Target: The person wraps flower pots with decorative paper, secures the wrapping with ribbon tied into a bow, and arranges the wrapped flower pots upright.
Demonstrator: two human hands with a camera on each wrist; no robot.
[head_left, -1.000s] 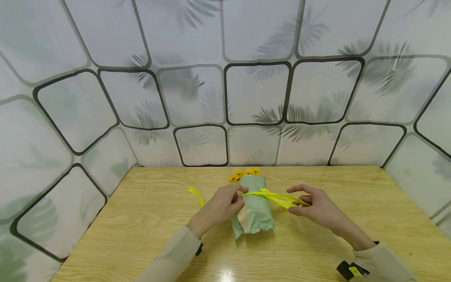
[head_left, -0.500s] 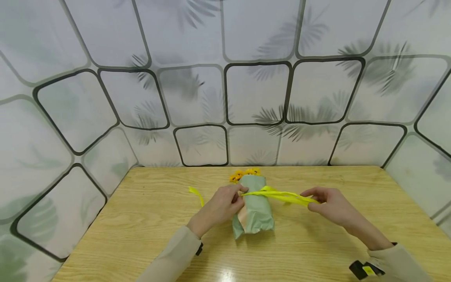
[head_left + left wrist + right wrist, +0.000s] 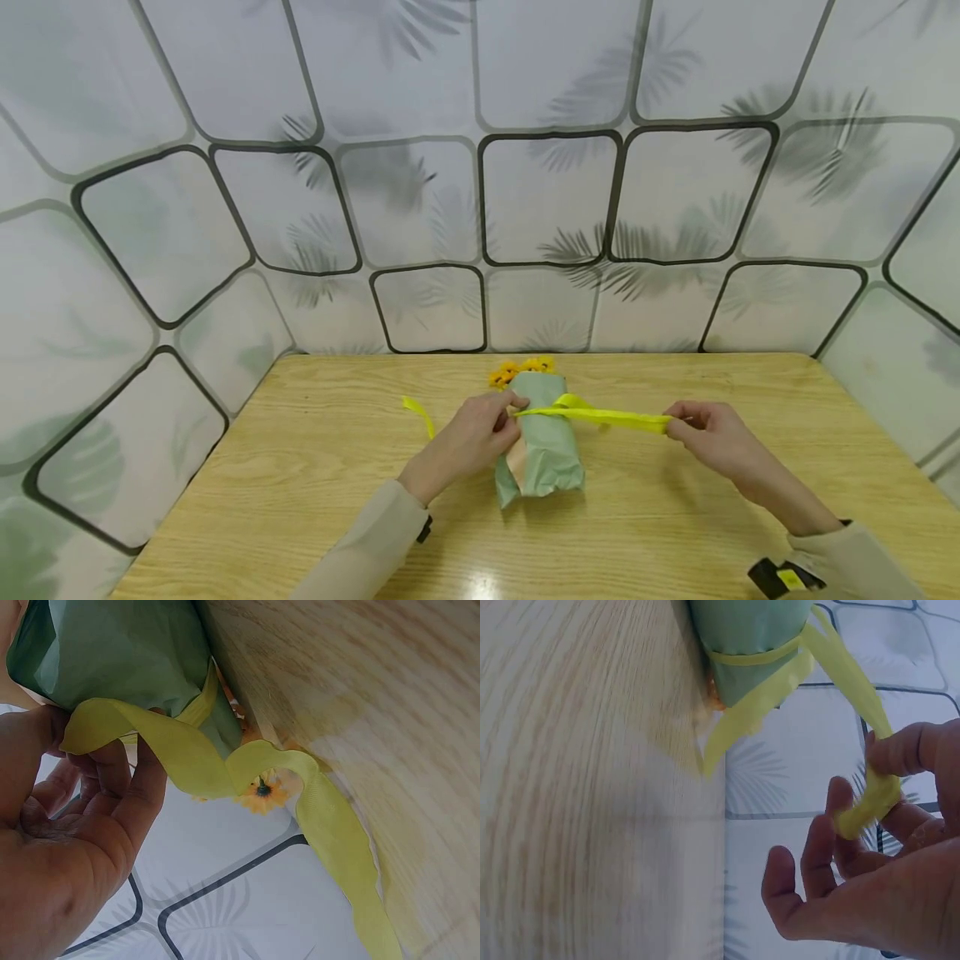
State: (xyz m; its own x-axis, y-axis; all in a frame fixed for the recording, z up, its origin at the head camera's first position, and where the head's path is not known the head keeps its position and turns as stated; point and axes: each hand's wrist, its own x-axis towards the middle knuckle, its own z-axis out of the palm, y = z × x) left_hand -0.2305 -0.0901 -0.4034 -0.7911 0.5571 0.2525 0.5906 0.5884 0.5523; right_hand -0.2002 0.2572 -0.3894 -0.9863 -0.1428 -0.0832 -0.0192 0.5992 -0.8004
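Note:
A bouquet (image 3: 551, 462) in pale green paper lies on the table, its yellow-orange flowers (image 3: 510, 373) poking out at the far end. Round the paper runs a yellow ribbon (image 3: 618, 418). At the bouquet's left side, my left hand (image 3: 471, 432) pinches the ribbon between thumb and fingers; a loose tail (image 3: 337, 840) trails from it in the left wrist view. Off to the right, my right hand (image 3: 712, 435) pinches the other part of the ribbon, which stretches almost straight from the bouquet. A short end (image 3: 874, 802) hangs across its curled fingers in the right wrist view.
The wooden table (image 3: 322, 483) extends on both sides of the bouquet. Behind it and at the sides hangs a pale backdrop (image 3: 551, 200) printed with rounded squares and leaves. A black wrist strap (image 3: 783, 577) shows at the right sleeve.
My right hand has moved to the right, drawing the ribbon out from a loose double strand into a straighter, narrower band. The left hand and the bouquet have stayed in place.

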